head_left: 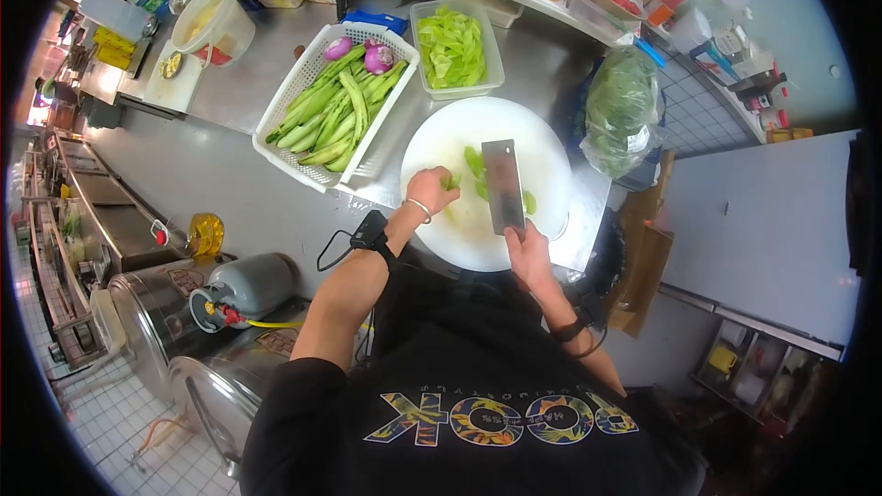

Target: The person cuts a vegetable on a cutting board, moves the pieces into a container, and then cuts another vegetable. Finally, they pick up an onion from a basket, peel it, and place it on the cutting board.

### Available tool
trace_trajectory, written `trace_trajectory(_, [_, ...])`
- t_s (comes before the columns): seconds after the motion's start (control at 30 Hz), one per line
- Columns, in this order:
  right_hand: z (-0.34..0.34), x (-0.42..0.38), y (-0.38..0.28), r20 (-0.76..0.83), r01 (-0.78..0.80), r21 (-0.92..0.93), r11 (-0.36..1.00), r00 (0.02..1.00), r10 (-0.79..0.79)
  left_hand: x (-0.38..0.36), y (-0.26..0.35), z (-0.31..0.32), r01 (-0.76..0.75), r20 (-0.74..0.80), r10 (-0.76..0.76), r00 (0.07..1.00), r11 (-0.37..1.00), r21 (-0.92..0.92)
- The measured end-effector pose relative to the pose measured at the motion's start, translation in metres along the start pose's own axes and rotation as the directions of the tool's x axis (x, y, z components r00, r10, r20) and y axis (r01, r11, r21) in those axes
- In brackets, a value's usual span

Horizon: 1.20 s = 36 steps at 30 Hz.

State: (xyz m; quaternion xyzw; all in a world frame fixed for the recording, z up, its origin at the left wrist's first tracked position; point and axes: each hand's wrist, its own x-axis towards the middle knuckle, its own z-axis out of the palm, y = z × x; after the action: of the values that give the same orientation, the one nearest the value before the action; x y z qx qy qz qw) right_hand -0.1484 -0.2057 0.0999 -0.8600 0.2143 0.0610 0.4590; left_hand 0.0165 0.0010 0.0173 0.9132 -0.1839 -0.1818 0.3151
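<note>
A round white cutting board lies in front of me with several cut green vegetable pieces on it. My right hand is closed around the handle of a cleaver. The cleaver's broad blade points away from me over the board and partly hides the green pieces. On the board's left side, my left hand has its fingers bent round a green vegetable piece. Beyond the board stands a clear plastic container filled with light green slices.
A white plastic basket at back left holds long green vegetables and purple onions. A bagged green vegetable sits at the right. A white bucket stands far left. A gas cylinder is on the floor side.
</note>
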Motion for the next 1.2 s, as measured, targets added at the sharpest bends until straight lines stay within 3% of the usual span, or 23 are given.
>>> trace_trajectory(0.03, [0.004,0.000,0.001,0.003,0.013,0.013,1.000,1.000,-0.013,-0.001,-0.001,-0.001,0.260,0.064,-0.252,0.966,0.943,-0.209])
trace_trajectory(0.07, [0.006,0.000,0.003,0.007,0.018,0.012,1.000,1.000,-0.018,-0.001,-0.004,0.003,0.262,0.059,-0.255,0.965,0.942,-0.210])
trace_trajectory(0.13, [0.008,0.000,0.000,0.014,-0.056,0.044,0.997,0.998,0.055,-0.002,-0.015,0.020,0.044,-0.200,-0.125,0.972,0.929,-0.367])
trace_trajectory(0.27, [0.008,-0.001,-0.005,0.028,-0.064,0.024,0.998,0.998,0.064,-0.013,-0.018,0.016,0.064,-0.300,-0.246,0.922,0.858,-0.510])
trace_trajectory(0.33, [0.015,-0.002,-0.006,0.119,-0.093,0.000,0.996,0.989,0.093,-0.026,-0.033,0.002,0.004,-0.422,-0.296,0.857,0.822,-0.569])
trace_trajectory(0.37, [0.021,-0.003,-0.008,0.123,-0.093,0.004,0.996,0.988,0.091,-0.035,-0.040,-0.007,0.007,-0.423,-0.297,0.856,0.825,-0.566])
trace_trajectory(0.43, [0.034,-0.005,-0.012,0.263,0.043,-0.074,0.996,0.965,-0.022,-0.049,-0.047,-0.031,0.207,-0.176,-0.581,0.795,0.532,-0.821])
trace_trajectory(0.5, [0.054,-0.004,-0.008,0.292,0.095,-0.062,0.994,0.954,-0.073,-0.063,-0.054,-0.041,0.232,-0.157,-0.612,0.775,0.506,-0.831])
trace_trajectory(0.57, [0.064,-0.002,-0.010,0.417,0.143,-0.236,0.961,0.908,-0.033,-0.074,-0.051,-0.038,0.255,-0.140,-0.645,0.751,0.479,-0.840])
trace_trajectory(0.63, [0.066,0.001,0.000,0.382,0.153,-0.170,0.973,0.921,-0.078,-0.078,-0.030,-0.026,0.323,-0.062,-0.627,0.776,0.480,-0.816])
trace_trajectory(0.73, [0.052,0.012,0.011,0.240,0.112,-0.250,0.962,0.969,-0.051,-0.064,-0.014,0.015,0.259,-0.008,-0.444,0.896,0.538,-0.802])
trace_trajectory(0.9, [0.036,0.020,0.016,0.224,0.173,-0.319,0.932,0.969,-0.103,-0.052,0.009,0.039,0.398,0.135,-0.475,0.870,0.514,-0.760])
trace_trajectory(0.93, [0.036,0.020,0.014,0.228,0.168,-0.315,0.934,0.969,-0.098,-0.055,0.014,0.033,0.351,-0.008,-0.417,0.909,0.777,-0.523])
trace_trajectory(0.97, [0.037,0.020,0.012,0.231,0.162,-0.310,0.937,0.969,-0.091,-0.057,0.019,0.026,0.280,-0.120,-0.310,0.943,0.936,-0.211])
trace_trajectory(1.0, [0.039,0.019,0.011,0.229,0.159,-0.309,0.938,0.969,-0.089,-0.059,0.013,0.029,0.280,-0.117,-0.308,0.944,0.937,-0.209])
trace_trajectory(1.03, [0.039,0.019,0.011,0.227,0.162,-0.308,0.938,0.970,-0.093,-0.060,0.006,0.030,-0.082,-0.286,0.063,0.956,0.995,-0.058])
trace_trajectory(1.07, [0.039,0.018,0.012,0.224,0.163,-0.308,0.937,0.970,-0.095,-0.062,0.000,0.032,-0.411,-0.381,0.433,0.817,0.901,0.140])
trace_trajectory(1.2, [0.037,0.017,0.005,0.221,0.149,-0.324,0.934,0.972,-0.079,-0.056,-0.010,0.027,-0.503,-0.281,0.515,0.810,0.856,0.118])
